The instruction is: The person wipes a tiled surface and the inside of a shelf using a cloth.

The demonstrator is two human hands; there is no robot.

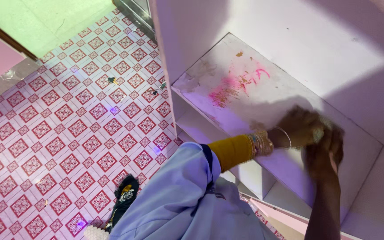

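Hands (316, 138) together mid shelf (227, 66)

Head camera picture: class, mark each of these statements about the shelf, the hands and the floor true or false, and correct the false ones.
1. The white shelf carries pink and orange stains. True.
2. The left hand and right hand are far apart. False: they are together over the shelf, blurred.
3. The left wrist wears bangles next to a yellow cuff. True.
4. The floor is plain grey. False: it is white tile with a red diamond pattern.
5. The stains lie under the hands. False: they lie apart from the hands, toward the shelf's other end.
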